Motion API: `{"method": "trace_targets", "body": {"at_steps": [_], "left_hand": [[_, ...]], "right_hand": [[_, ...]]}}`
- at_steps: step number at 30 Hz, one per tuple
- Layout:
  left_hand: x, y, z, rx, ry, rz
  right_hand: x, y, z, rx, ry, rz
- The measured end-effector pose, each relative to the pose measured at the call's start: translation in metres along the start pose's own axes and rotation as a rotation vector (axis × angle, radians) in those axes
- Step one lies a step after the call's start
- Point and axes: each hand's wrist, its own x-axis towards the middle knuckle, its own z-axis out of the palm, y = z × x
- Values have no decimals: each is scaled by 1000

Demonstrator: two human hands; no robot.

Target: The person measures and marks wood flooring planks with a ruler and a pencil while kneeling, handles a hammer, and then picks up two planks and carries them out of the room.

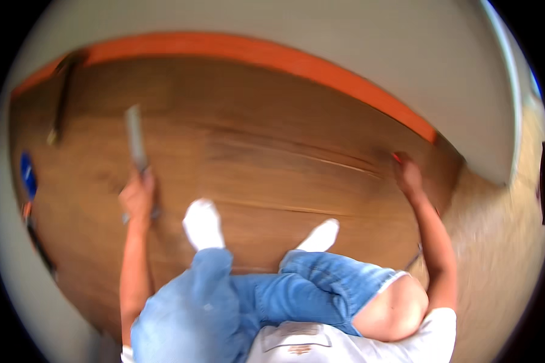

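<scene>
a: left hand [138, 196], left of frame?
b: closed round a flat metal tool [135, 136], low down, likely to leave its upper length free.
a: right hand [409, 179]?
b: right of frame, narrow, pinching a small red item [396, 158]; kind too blurred to tell.
a: dark long-handled tool [65, 100]?
b: upper left, on the wood floor [254, 187], perhaps parked within reach.

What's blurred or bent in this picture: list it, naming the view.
Head view: fisheye distortion bows the orange strip into an arc and corners go black; blur softens the left hand, its grey tool and the right hand, whose red item is too smeared to identify.
</scene>
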Motion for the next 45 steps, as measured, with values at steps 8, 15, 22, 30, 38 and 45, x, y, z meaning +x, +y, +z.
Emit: {"method": "trace_targets", "body": {"at_steps": [8,15,22,30,38,45], "left_hand": [[2,15,-9,180,-111,57],[9,92,-22,-423,-320,60],[3,140,-1,-812,-407,-218],[8,168,-25,-992,-504,-438],[-19,154,-108,-1221,-294,-563],[-2,119,-127,-1561,-139,-583]], "right_hand": [[-143,173,59,-159,94,911],[-156,207,70,47,-8,1115],[-144,253,87,486,301,1110],[-169,293,69,705,367,1281],[-188,229,32,847,571,1261],[-213,281,68,1558,865,1009]]}}
